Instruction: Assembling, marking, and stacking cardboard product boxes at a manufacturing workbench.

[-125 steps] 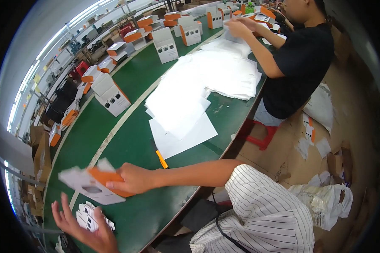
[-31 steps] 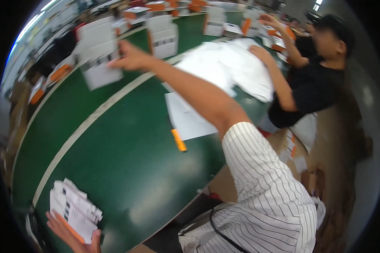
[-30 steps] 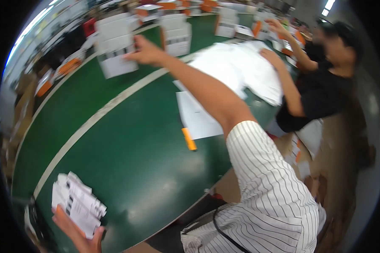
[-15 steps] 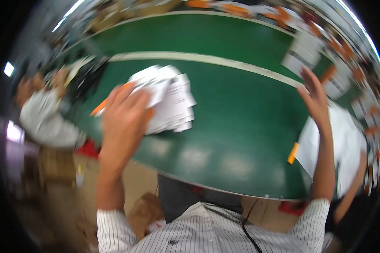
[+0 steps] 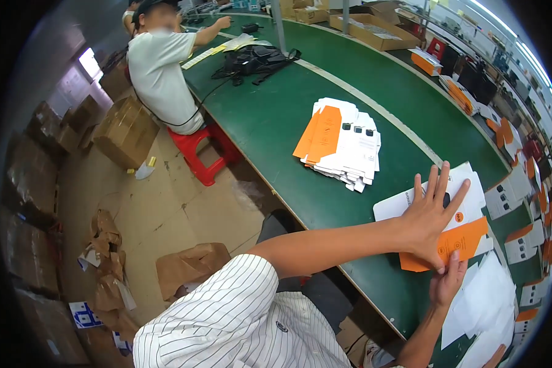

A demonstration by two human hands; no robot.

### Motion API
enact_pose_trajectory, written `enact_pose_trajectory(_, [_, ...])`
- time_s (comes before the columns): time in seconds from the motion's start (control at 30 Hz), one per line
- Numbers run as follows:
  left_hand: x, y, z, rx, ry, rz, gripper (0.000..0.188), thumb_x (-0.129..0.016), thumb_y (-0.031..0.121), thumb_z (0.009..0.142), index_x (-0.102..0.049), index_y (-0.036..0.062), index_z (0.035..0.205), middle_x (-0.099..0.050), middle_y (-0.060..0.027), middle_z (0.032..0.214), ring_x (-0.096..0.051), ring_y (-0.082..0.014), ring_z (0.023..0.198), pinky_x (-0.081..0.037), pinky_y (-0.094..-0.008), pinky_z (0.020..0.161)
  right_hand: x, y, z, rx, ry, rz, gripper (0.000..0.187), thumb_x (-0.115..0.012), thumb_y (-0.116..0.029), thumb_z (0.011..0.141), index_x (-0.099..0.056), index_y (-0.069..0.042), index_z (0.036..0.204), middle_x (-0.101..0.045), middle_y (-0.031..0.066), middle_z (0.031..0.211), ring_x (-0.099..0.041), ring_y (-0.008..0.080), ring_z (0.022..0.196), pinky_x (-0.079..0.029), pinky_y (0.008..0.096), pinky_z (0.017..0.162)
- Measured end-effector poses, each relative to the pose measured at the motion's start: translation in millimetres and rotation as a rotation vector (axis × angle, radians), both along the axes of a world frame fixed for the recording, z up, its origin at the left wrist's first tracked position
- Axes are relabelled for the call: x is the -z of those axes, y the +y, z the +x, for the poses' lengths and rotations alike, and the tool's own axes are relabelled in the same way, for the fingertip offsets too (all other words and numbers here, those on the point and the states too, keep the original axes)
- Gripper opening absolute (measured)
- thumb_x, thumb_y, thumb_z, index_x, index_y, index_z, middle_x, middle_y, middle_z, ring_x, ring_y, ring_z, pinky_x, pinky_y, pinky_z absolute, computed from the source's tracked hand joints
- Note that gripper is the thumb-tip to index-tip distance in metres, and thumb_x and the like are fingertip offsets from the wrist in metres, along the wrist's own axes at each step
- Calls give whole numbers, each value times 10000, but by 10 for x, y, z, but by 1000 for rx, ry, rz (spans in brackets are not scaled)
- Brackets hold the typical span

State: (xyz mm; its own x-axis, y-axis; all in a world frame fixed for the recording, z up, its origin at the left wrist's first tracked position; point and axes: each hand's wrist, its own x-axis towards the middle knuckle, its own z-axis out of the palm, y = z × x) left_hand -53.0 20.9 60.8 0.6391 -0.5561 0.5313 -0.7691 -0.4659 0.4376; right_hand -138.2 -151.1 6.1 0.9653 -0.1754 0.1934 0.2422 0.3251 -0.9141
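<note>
A flat, unfolded white-and-orange carton (image 5: 466, 236) lies on the green worktable, at the right. My left hand (image 5: 432, 218) reaches across and rests on it, palm down and fingers spread. At the carton's near orange edge, my right hand (image 5: 449, 282) has its fingers closed over the orange flap; its palm side is partly hidden. A loose stack of similar flat cartons (image 5: 340, 144), white with orange flaps, sits on the table to the left, apart from both hands. White sheets (image 5: 481, 300) lie beside my right hand.
Printed cartons (image 5: 503, 195) line the table's right side. A black bag (image 5: 251, 61) lies farther up, by a co-worker (image 5: 165, 73) seated on a red stool (image 5: 205, 159). Cardboard boxes (image 5: 126, 132) and crumpled brown paper (image 5: 190, 267) are on the floor. Another person's fingers show at bottom right.
The view has swung left. My left hand has moved from the carton stack across to the right, onto the flat carton. My right hand, raised before, is now lower at that carton's edge.
</note>
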Motion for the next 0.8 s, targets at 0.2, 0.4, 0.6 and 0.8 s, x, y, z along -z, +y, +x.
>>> enact_pose_trajectory(0.2, [-61,-191,52,127,205,-13,1503,-876,460,423,83,3,1486,49,-478,1398,-81,-674,1283,-159,-733,995,117,-145,-144,1,-25,3,436,-491,-127,981,-357,-32,1386,-507,122,1320,-520,225,1201,-423,362,1012])
enact_pose_trajectory(0.4, [-72,-175,241,635,171,-182,1526,-905,417,341,16,99,1516,44,-450,1429,-42,-668,1303,-92,-726,1032,192,-633,-221,-186,-23,416,1005,-596,-616,808,-148,-48,1506,-267,168,1517,-351,325,1359,-295,476,1125])
enact_pose_trajectory(0.6, [-126,-247,193,555,-136,47,1319,-898,246,327,-254,113,1470,-135,-384,1421,-228,-572,1287,-245,-629,1028,-361,-501,-23,-410,40,100,581,-549,-219,938,-353,36,1423,-528,114,1304,-528,173,1173,-428,322,1000])
enact_pose_trajectory(0.8, [-109,-358,42,623,-96,96,1162,-847,248,544,-192,96,1492,-186,-306,1484,-284,-500,1329,-282,-535,1063,-368,-714,-210,-72,86,-249,490,-601,-27,820,-515,23,1300,-623,92,1152,-588,130,1024,-482,288,890])
